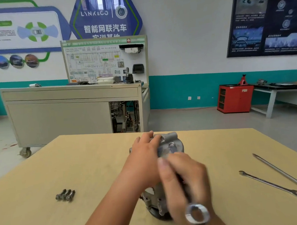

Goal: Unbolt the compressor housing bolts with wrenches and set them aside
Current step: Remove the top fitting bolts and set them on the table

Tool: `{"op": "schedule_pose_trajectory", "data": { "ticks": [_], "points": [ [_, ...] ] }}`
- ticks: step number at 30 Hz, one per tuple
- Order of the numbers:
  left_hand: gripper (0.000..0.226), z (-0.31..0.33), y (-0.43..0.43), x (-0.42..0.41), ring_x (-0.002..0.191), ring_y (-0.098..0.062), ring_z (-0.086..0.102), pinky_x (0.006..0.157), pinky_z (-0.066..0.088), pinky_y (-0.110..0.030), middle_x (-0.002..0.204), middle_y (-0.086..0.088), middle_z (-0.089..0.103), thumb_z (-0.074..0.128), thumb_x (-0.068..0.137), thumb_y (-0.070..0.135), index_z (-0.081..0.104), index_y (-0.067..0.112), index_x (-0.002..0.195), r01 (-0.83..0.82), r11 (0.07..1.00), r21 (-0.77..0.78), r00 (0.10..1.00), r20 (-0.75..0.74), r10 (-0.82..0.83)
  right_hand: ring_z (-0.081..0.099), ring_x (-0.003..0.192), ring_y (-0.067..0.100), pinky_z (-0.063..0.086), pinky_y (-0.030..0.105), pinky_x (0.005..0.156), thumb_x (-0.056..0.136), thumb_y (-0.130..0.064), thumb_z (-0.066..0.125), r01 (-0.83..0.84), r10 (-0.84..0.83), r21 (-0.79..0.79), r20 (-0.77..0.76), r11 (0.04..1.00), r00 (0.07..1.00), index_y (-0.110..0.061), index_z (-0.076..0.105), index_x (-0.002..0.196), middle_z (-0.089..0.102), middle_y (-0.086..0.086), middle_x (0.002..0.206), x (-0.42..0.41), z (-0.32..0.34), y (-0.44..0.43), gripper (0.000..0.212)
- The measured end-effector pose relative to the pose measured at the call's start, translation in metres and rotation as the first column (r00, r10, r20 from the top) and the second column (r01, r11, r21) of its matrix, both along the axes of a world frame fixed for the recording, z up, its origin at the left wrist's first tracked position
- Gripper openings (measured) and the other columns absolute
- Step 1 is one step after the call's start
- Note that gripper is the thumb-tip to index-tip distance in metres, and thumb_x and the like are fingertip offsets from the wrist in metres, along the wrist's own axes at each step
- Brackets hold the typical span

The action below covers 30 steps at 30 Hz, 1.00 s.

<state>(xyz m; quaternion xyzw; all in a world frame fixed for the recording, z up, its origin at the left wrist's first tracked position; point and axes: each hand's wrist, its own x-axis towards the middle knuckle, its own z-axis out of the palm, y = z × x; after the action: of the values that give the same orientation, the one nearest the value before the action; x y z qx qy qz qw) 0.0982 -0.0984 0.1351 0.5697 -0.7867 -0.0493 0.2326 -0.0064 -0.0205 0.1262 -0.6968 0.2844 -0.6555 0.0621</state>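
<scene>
The compressor (pixel 166 150) is sitting near the middle of the pale wooden desk (pixel 88 169), with its housing end pointing away from the person. The left hand (pixel 144 157) is lying over the top of it, its fingers (pixel 147 135) close together and curling over the far edge to hold it. The right hand (pixel 184 182), blurred, is wrapping its fingers (pixel 164 172) around the shank of a ring wrench (pixel 188 216). The wrench's near ring is sticking out below the palm, and its far ring is sitting on a housing bolt (pixel 171 144) on the top face. A small cluster of loose bolts (pixel 65 195) is lying on the desk well to the left. To the right, an open-ended wrench (pixel 270 184) and an orange-handled screwdriver (pixel 282 172) are lying near each other.
</scene>
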Motion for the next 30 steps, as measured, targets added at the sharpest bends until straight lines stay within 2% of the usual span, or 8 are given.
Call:
{"op": "schedule_pose_trajectory", "data": {
  "ticks": [3, 8, 12, 15, 18, 21, 24, 30],
  "points": [
    [0.103, -0.003, 0.005, 0.009, 0.138, -0.015, 0.025, 0.113, 0.028, -0.030, 0.150, 0.011, 0.019, 0.070, 0.064, 0.067, 0.029, 0.025, 0.149, 0.047, 0.999, -0.009, 0.995, -0.083, -0.047, 0.031, 0.047, 0.007, 0.033, 0.024, 0.055, 0.080, -0.029, 0.047, -0.314, 0.235, 0.098, 0.466, 0.944, 0.853, -0.021, 0.038, 0.049, 0.028, -0.005, 0.051, -0.031, 0.008, -0.008, 0.034],
    [0.106, -0.002, 0.005, 0.011, 0.136, -0.013, 0.024, 0.111, 0.031, -0.031, 0.142, 0.027, 0.002, 0.073, 0.063, 0.068, 0.025, 0.031, 0.150, 0.061, 0.998, 0.014, 0.994, -0.094, -0.060, 0.023, 0.037, 0.008, 0.035, 0.027, 0.058, 0.079, -0.025, 0.043, -0.794, 0.331, 0.118, 0.865, 0.597, 0.378, -0.024, 0.035, 0.041, 0.011, -0.006, 0.046, -0.088, 0.032, -0.069, 0.040],
    [0.097, -0.006, 0.006, 0.011, 0.132, -0.014, 0.029, 0.105, 0.034, -0.026, 0.139, 0.023, 0.009, 0.070, 0.066, 0.069, 0.030, 0.033, 0.146, 0.056, 0.998, -0.029, 0.993, -0.098, -0.058, 0.032, 0.035, 0.005, 0.039, 0.019, 0.044, 0.096, -0.027, 0.041, -0.805, 0.087, 0.280, 0.922, 0.524, 0.377, -0.015, 0.045, 0.063, 0.031, -0.007, 0.043, -0.083, 0.038, -0.130, 0.036],
    [0.092, -0.005, 0.006, 0.009, 0.131, -0.014, 0.029, 0.102, 0.034, -0.025, 0.138, 0.018, 0.015, 0.069, 0.068, 0.068, 0.032, 0.033, 0.145, 0.051, 0.998, -0.037, 0.994, -0.100, -0.054, 0.048, 0.056, 0.010, 0.044, 0.021, 0.049, 0.095, -0.029, 0.053, -0.465, -0.114, 0.649, 0.646, 0.602, 0.755, -0.014, 0.048, 0.082, 0.047, 0.001, 0.068, -0.067, 0.038, -0.161, 0.021],
    [0.091, -0.006, 0.008, 0.008, 0.139, -0.020, 0.017, 0.108, 0.032, -0.033, 0.146, 0.013, 0.006, 0.066, 0.067, 0.070, 0.031, 0.038, 0.145, -0.005, 1.000, -0.029, 0.996, -0.091, 0.002, 0.049, 0.057, 0.011, 0.040, 0.022, 0.049, 0.093, -0.029, 0.057, -0.066, -0.132, 0.769, 0.192, 0.636, 0.973, -0.015, 0.051, 0.079, 0.054, 0.002, 0.073, -0.050, 0.051, -0.178, 0.021],
    [0.092, -0.007, 0.010, 0.005, 0.137, -0.023, 0.019, 0.108, 0.031, -0.034, 0.144, 0.002, 0.015, 0.062, 0.067, 0.073, 0.024, 0.044, 0.146, -0.069, 0.998, -0.007, 0.996, -0.062, 0.068, 0.047, 0.052, 0.010, 0.034, 0.024, 0.046, 0.090, -0.032, 0.060, 0.332, -0.141, 0.681, -0.321, 0.652, 0.936, -0.009, 0.059, 0.077, 0.057, -0.001, 0.066, -0.031, 0.071, -0.183, 0.026],
    [0.106, -0.008, 0.011, 0.005, 0.127, -0.019, 0.031, 0.102, 0.033, -0.027, 0.133, 0.000, 0.029, 0.064, 0.067, 0.071, 0.008, 0.038, 0.150, -0.058, 0.998, -0.023, 0.993, -0.106, 0.055, 0.047, 0.055, 0.014, 0.035, 0.024, 0.048, 0.085, -0.037, 0.064, 0.623, -0.017, 0.483, -0.782, 0.615, 0.623, -0.002, 0.060, 0.075, 0.054, 0.004, 0.066, -0.001, 0.073, -0.179, 0.036],
    [0.115, -0.016, 0.012, 0.007, 0.132, -0.012, 0.024, 0.107, 0.023, -0.022, 0.144, 0.005, 0.026, 0.067, 0.068, 0.066, 0.004, 0.019, 0.152, -0.048, 0.997, -0.059, 0.975, -0.220, 0.033, 0.048, 0.057, 0.011, 0.038, 0.022, 0.054, 0.085, -0.023, 0.065, 0.288, 0.064, 0.596, -0.498, 0.749, 0.865, -0.006, 0.068, 0.085, 0.054, 0.001, 0.063, 0.014, 0.085, -0.179, 0.017]
  ]
}}
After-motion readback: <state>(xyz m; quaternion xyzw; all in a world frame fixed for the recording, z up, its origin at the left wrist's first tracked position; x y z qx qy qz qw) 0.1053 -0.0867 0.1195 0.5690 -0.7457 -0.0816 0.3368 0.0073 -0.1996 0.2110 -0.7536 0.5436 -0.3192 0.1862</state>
